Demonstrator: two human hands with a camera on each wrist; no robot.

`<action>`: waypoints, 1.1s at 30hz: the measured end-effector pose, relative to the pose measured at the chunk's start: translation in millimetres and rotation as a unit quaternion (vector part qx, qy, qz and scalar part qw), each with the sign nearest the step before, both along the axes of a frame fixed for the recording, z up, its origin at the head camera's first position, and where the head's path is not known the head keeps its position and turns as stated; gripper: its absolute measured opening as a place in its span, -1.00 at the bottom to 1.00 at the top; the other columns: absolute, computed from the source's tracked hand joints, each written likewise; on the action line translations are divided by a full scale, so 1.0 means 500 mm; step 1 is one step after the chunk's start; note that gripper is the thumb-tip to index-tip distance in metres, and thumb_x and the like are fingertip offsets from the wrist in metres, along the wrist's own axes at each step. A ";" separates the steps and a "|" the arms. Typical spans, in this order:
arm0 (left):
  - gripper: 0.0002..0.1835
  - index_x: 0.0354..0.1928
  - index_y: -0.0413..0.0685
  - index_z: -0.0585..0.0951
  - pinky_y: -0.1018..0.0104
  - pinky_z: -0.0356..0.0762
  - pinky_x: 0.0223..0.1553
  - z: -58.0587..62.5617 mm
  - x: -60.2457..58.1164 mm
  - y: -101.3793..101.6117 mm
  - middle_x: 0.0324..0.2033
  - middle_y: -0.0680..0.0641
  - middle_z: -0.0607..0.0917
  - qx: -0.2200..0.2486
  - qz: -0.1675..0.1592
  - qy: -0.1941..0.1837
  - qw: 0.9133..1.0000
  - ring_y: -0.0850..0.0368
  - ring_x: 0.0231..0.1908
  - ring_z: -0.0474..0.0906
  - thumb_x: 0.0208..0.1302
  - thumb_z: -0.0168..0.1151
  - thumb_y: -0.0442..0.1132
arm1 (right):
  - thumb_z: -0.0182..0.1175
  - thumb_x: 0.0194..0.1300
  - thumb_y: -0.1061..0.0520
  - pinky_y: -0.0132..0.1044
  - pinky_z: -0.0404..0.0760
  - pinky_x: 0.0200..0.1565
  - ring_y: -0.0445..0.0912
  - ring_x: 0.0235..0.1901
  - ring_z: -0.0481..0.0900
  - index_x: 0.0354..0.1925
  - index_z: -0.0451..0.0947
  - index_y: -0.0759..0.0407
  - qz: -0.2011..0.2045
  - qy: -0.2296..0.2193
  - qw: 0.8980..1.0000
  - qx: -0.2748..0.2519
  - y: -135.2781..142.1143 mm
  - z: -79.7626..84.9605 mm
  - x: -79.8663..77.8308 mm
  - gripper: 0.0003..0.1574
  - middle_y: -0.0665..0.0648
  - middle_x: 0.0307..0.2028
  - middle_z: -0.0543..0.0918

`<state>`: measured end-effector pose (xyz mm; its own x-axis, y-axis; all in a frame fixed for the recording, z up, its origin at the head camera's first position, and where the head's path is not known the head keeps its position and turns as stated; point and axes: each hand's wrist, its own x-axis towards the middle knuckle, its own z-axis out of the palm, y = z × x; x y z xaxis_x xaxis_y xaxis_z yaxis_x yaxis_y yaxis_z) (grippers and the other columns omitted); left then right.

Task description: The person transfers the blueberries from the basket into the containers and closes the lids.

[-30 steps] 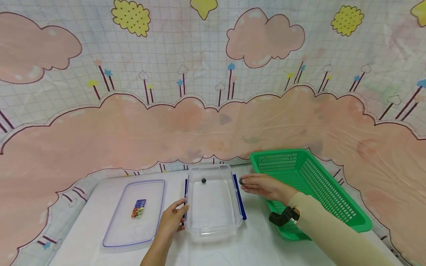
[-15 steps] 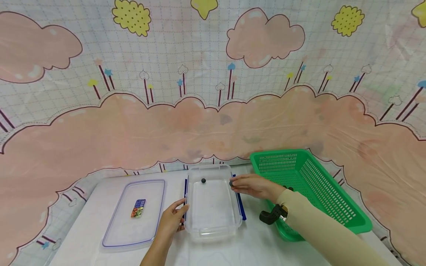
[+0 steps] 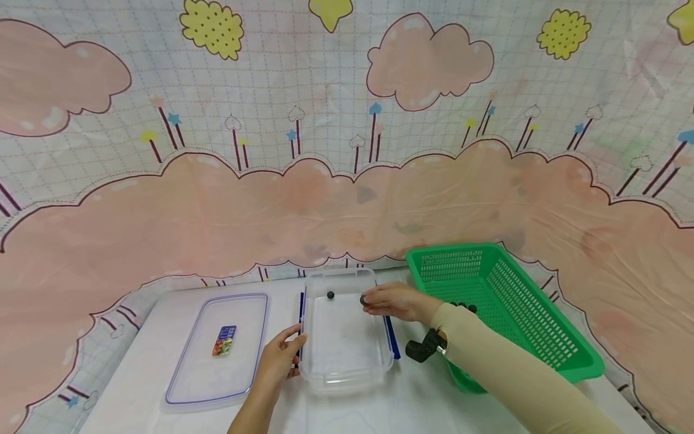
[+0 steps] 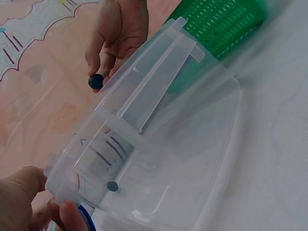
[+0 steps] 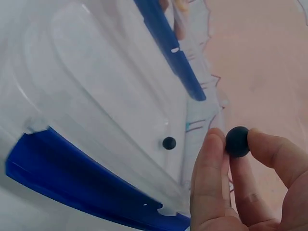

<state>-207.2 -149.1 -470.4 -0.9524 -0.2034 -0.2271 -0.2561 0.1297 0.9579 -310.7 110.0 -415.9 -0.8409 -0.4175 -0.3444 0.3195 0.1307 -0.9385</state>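
Note:
A clear plastic storage box (image 3: 347,343) with blue side latches stands mid-table. My left hand (image 3: 279,357) grips its left rim, thumb on the edge and fingers by the latch. Between thumb and fingertips my right hand (image 3: 398,301) pinches a small dark ball (image 5: 237,141), over the box's right rim in the head view. A second dark ball (image 5: 169,143) lies on the box floor near the far end. In the left wrist view the pinched ball shows above the rim, with the right fingers behind it.
To the right stands a green perforated basket (image 3: 542,301) with several dark balls (image 3: 463,306), partly hidden by the right forearm. A clear lid (image 3: 190,374) with a blue seal and a coloured label lies flat on the left. Behind the table hangs a patterned cloth (image 3: 303,211).
My right hand has moved left with the ball, from beside the basket to over the box's right rim. More balls in the basket have come into sight. The left hand has stayed put.

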 end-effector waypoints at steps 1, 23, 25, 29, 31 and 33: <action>-0.48 0.31 -0.13 0.47 0.40 0.52 -0.57 0.000 0.000 0.000 -0.38 -0.02 0.50 0.000 -0.001 0.000 1.000 0.20 -0.51 0.36 0.37 0.22 -0.12 | 0.11 0.43 0.27 -0.09 0.56 0.17 -0.11 -0.20 0.69 0.15 0.45 0.51 0.000 0.005 1.000 0.011 -0.004 0.002 -0.002 -0.58 0.16 -0.22 0.71; -0.46 0.33 -0.11 0.46 0.42 0.52 -0.58 -0.003 -0.007 -0.003 -0.40 0.00 0.51 0.006 -0.005 -0.005 1.000 0.23 -0.53 0.35 0.36 0.23 -0.11 | 0.22 0.34 0.27 -0.24 0.69 -0.04 -0.03 -0.22 0.67 0.01 0.58 0.43 -0.080 -0.004 0.992 0.093 -0.099 0.011 -0.045 -0.68 0.36 0.02 0.63; -0.47 0.33 -0.10 0.46 0.41 0.52 -0.57 -0.004 -0.008 -0.003 -0.40 -0.01 0.53 0.007 -0.006 -0.004 1.000 0.24 -0.54 0.35 0.36 0.23 -0.11 | 0.24 0.32 0.26 -0.26 0.69 -0.05 -0.07 -0.28 0.64 -0.02 0.61 0.40 -0.092 -0.010 0.990 0.106 -0.107 0.009 -0.049 -0.71 0.35 0.02 0.63; -0.46 0.33 -0.09 0.46 0.40 0.52 -0.56 -0.006 -0.008 -0.004 -0.36 -0.04 0.55 0.008 -0.005 -0.006 1.000 0.23 -0.53 0.35 0.35 0.23 -0.10 | 0.28 0.27 0.30 -0.27 0.69 -0.09 -0.08 -0.35 0.61 -0.11 0.65 0.39 -0.109 -0.023 0.987 0.113 -0.121 0.001 -0.055 -0.77 0.34 -0.05 0.65; -0.46 0.32 -0.09 0.47 0.40 0.52 -0.56 -0.005 -0.006 -0.005 -0.35 -0.06 0.56 0.007 -0.005 -0.006 1.000 0.22 -0.52 0.35 0.36 0.23 -0.10 | 0.28 0.25 0.32 -0.30 0.69 -0.17 -0.08 -0.39 0.59 -0.18 0.66 0.39 -0.108 -0.025 0.988 0.109 -0.127 -0.001 -0.054 -0.83 0.32 -0.14 0.67; -0.46 0.33 -0.10 0.46 0.39 0.52 -0.56 -0.005 -0.006 -0.006 -0.33 -0.07 0.56 0.006 -0.006 -0.004 1.000 0.21 -0.51 0.36 0.36 0.23 -0.09 | 0.28 0.24 0.33 -0.33 0.67 -0.22 -0.08 -0.41 0.58 -0.21 0.66 0.40 -0.111 -0.028 0.988 0.107 -0.134 -0.006 -0.052 -0.85 0.28 -0.21 0.67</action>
